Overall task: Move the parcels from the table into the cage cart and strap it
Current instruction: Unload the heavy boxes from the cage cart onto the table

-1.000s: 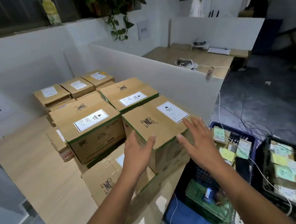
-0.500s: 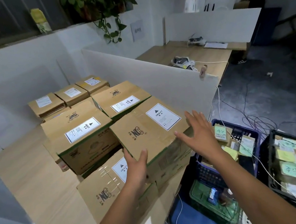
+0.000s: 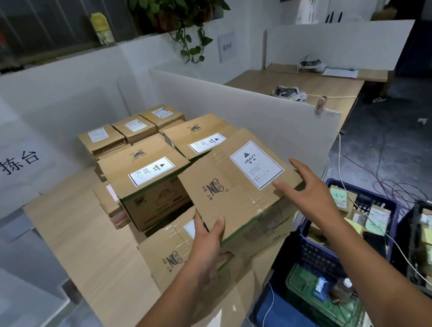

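A brown cardboard parcel (image 3: 228, 188) with a white HEAVY label sits tilted on top of another parcel (image 3: 171, 254) at the near end of the wooden table (image 3: 85, 244). My left hand (image 3: 207, 246) grips its near-left corner, thumb on top and fingers underneath. My right hand (image 3: 305, 194) rests with spread fingers against its right edge. Several more labelled parcels (image 3: 146, 186) are stacked behind on the table. No cage cart is in view.
A white partition (image 3: 244, 113) runs along the table's right side, with a second desk (image 3: 307, 86) beyond it. On the floor at my right stand a blue crate (image 3: 387, 204) and a black crate (image 3: 411, 229) of small packets, with loose cables nearby.
My left hand went from the box's front face to gripping its near-left corner. The box has turned and slid toward me. My right hand stays at its right edge.
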`<state>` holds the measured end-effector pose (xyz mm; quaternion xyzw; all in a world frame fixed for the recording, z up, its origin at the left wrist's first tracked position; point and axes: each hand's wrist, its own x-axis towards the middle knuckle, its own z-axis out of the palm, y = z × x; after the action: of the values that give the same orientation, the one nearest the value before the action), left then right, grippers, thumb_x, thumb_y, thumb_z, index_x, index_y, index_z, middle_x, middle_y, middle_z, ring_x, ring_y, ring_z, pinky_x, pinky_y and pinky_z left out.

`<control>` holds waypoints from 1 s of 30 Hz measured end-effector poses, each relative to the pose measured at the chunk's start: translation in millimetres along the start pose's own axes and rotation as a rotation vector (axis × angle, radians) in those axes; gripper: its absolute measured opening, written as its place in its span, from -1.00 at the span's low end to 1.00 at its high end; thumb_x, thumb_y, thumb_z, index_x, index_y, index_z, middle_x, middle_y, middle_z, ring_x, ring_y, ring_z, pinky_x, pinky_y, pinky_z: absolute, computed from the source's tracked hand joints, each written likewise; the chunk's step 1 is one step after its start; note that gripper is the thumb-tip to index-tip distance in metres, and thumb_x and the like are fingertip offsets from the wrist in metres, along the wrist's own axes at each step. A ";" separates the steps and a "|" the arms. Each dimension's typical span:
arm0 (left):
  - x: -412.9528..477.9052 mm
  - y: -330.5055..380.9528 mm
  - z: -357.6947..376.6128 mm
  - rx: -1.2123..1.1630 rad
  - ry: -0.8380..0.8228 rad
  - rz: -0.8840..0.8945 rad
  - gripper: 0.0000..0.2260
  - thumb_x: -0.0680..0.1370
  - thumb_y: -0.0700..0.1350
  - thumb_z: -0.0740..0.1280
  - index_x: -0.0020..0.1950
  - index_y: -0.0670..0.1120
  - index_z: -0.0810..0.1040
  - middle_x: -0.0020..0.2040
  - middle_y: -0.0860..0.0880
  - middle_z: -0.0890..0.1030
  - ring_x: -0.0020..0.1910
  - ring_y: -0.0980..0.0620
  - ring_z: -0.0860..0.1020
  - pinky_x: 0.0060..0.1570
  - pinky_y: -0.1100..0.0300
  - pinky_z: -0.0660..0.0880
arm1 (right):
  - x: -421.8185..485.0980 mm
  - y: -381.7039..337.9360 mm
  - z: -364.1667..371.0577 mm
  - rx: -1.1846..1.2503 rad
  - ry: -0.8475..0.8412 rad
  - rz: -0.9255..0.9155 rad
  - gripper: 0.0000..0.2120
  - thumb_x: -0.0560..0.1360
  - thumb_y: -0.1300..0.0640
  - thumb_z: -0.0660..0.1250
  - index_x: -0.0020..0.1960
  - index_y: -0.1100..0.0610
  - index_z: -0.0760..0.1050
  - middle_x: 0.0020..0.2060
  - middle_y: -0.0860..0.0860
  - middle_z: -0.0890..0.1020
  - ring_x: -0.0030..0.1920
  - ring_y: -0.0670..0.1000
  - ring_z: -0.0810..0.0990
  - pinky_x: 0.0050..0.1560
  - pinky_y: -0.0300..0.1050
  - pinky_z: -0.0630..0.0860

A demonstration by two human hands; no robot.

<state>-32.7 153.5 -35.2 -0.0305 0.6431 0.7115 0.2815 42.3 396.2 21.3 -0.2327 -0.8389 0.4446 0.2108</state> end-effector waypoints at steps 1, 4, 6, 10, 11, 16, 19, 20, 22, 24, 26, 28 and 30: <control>-4.3 0.5 -2.4 -0.006 -0.007 0.009 -0.44 0.69 0.04 0.33 0.55 0.46 0.15 0.45 0.21 0.51 0.37 -0.04 0.54 0.21 -0.37 0.54 | -8.0 -2.3 -0.2 0.011 0.025 -0.013 -0.20 0.43 -0.37 0.46 0.58 -0.19 0.30 0.34 -0.27 0.47 0.02 -0.41 0.53 0.05 -0.20 0.48; -22.8 3.1 -14.6 -0.012 -0.015 0.077 -0.40 0.67 0.04 0.38 0.52 0.51 0.16 0.40 0.28 0.55 0.39 -0.02 0.54 0.32 -0.36 0.47 | -31.9 -11.1 -1.7 0.040 0.063 -0.046 -0.23 0.39 -0.36 0.47 0.53 -0.20 0.36 0.33 -0.21 0.50 0.25 -0.17 0.54 0.29 -0.01 0.54; -40.9 5.4 -28.2 0.020 -0.006 0.149 -0.36 0.58 0.16 0.46 0.50 0.55 0.17 0.38 0.31 0.55 0.39 0.01 0.53 0.40 -0.33 0.42 | -47.9 -21.9 -1.2 0.019 0.035 -0.057 -0.22 0.37 -0.37 0.46 0.53 -0.25 0.33 0.31 -0.19 0.46 0.30 -0.11 0.50 0.32 0.02 0.51; -82.9 5.8 -67.8 0.030 0.030 0.248 -0.03 0.25 0.45 0.57 0.54 0.50 0.14 0.47 0.21 0.49 0.46 -0.05 0.46 0.45 -0.31 0.38 | -87.4 -51.3 14.9 0.002 -0.010 -0.097 -0.24 0.31 -0.40 0.45 0.46 -0.42 0.29 0.21 -0.24 0.44 0.21 -0.24 0.50 0.24 -0.02 0.53; -94.3 5.3 -79.6 0.031 0.048 0.271 0.00 0.23 0.45 0.58 0.57 0.48 0.13 0.48 0.19 0.48 0.47 -0.05 0.45 0.45 -0.30 0.39 | -99.2 -61.0 21.7 0.006 -0.021 -0.108 -0.26 0.29 -0.41 0.44 0.42 -0.49 0.28 0.19 -0.28 0.42 0.21 -0.27 0.49 0.25 -0.03 0.52; -156.3 -1.2 -153.3 0.023 0.134 0.429 -0.12 0.39 0.24 0.61 0.57 0.44 0.18 0.44 0.19 0.53 0.41 0.04 0.52 0.39 -0.21 0.50 | -160.7 -111.9 66.9 0.000 -0.086 -0.137 -0.12 0.29 -0.40 0.45 0.56 -0.32 0.24 0.31 -0.13 0.41 0.42 -0.01 0.44 0.44 0.18 0.43; -192.7 -7.7 -206.3 -0.036 0.204 0.475 -0.18 0.40 0.14 0.64 0.48 0.52 0.23 0.39 0.26 0.57 0.35 0.12 0.57 0.35 -0.08 0.54 | -195.2 -142.2 104.0 0.044 -0.143 -0.201 -0.17 0.38 -0.21 0.57 0.56 -0.27 0.26 0.31 -0.14 0.41 0.45 -0.05 0.39 0.49 0.15 0.37; -204.4 -10.0 -224.5 -0.059 0.231 0.486 -0.18 0.38 0.12 0.65 0.46 0.52 0.25 0.37 0.25 0.58 0.33 0.13 0.59 0.32 -0.02 0.55 | -206.3 -152.6 118.1 0.047 -0.169 -0.219 -0.18 0.41 -0.15 0.59 0.56 -0.26 0.27 0.33 -0.13 0.41 0.45 -0.06 0.38 0.49 0.14 0.37; -227.4 -16.6 -262.7 -0.106 0.291 0.495 -0.17 0.35 0.10 0.65 0.47 0.48 0.27 0.35 0.22 0.60 0.31 0.12 0.60 0.29 0.02 0.57 | -227.6 -173.5 149.6 0.055 -0.220 -0.260 -0.21 0.42 -0.09 0.60 0.54 -0.26 0.30 0.34 -0.14 0.42 0.40 -0.16 0.40 0.46 0.07 0.39; -250.4 -27.9 -302.7 -0.137 0.371 0.502 -0.20 0.36 0.07 0.66 0.41 0.50 0.29 0.31 0.25 0.61 0.28 0.16 0.61 0.26 0.07 0.56 | -248.8 -193.3 184.2 0.072 -0.288 -0.299 -0.26 0.42 -0.06 0.61 0.46 -0.34 0.31 0.32 -0.19 0.43 0.30 -0.33 0.42 0.40 -0.02 0.43; -273.8 -40.6 -340.4 -0.147 0.457 0.500 -0.18 0.38 0.05 0.65 0.48 0.46 0.28 0.33 0.25 0.59 0.26 0.21 0.60 0.25 0.10 0.57 | -270.5 -212.8 218.8 0.099 -0.387 -0.319 -0.25 0.40 -0.10 0.62 0.42 -0.42 0.27 0.32 -0.25 0.47 0.28 -0.34 0.46 0.34 -0.06 0.48; -296.9 -56.6 -378.6 -0.178 0.547 0.495 -0.11 0.41 0.01 0.63 0.60 0.34 0.21 0.33 0.24 0.60 0.23 0.24 0.61 0.21 0.14 0.59 | -294.1 -232.8 256.8 0.107 -0.482 -0.339 -0.25 0.34 -0.21 0.58 0.39 -0.47 0.26 0.32 -0.29 0.52 0.27 -0.29 0.51 0.29 -0.09 0.52; -320.1 -73.8 -414.6 -0.219 0.640 0.502 -0.09 0.44 -0.06 0.62 0.64 0.28 0.18 0.24 0.31 0.63 0.18 0.27 0.62 0.07 0.27 0.63 | -318.0 -250.2 295.5 0.113 -0.566 -0.370 -0.20 0.30 -0.25 0.54 0.46 -0.39 0.27 0.36 -0.24 0.53 0.31 -0.20 0.53 0.32 -0.05 0.52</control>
<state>136.3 -347.6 -42.6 -0.1222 0.6061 0.7768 -0.1193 81.2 -103.2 33.4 0.0683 -0.8661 0.4917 0.0593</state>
